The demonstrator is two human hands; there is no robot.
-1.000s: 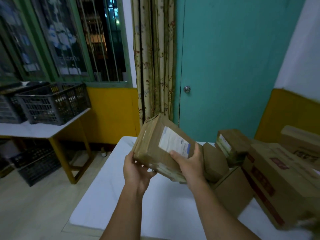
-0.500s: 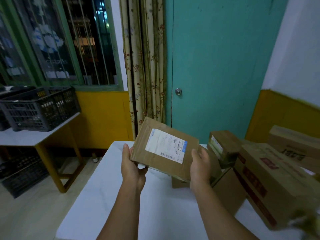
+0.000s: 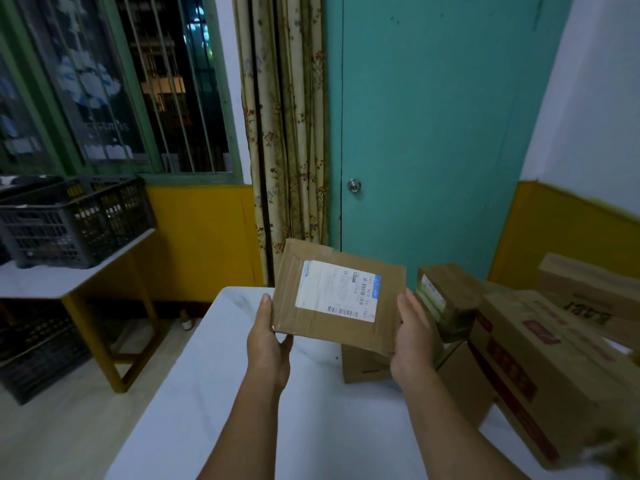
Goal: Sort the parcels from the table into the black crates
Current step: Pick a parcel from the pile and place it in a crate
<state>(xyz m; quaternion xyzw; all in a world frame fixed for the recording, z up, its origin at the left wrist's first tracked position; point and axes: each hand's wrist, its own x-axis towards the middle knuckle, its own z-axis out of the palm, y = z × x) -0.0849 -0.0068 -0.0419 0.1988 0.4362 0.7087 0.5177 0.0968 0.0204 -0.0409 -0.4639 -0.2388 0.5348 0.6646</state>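
Both hands hold one flat brown cardboard parcel [image 3: 337, 296] up above the white table [image 3: 221, 393], its labelled face turned toward the camera. The left hand [image 3: 268, 344] grips the parcel's lower left corner: the thumb lies straight up along the left edge and the other fingers curl underneath, out of sight. The right hand [image 3: 414, 344] clasps the lower right edge, thumb on the front face near the corner and fingers wrapped behind. A white shipping label [image 3: 337, 296] with barcodes and a blue strip covers much of the parcel's face; its print is too small to read.

On the right part of the table lie more parcels: a small taped box [image 3: 446, 296] just behind the right hand, a plain carton [image 3: 363, 365] under the held parcel, and a long carton with red printing [image 3: 526, 368] beside them.

A black crate [image 3: 76, 223] stands on a yellow-legged side table [image 3: 69, 278] by the window at left, well apart from the hands. Another black crate [image 3: 34, 355] sits on the floor beneath it.
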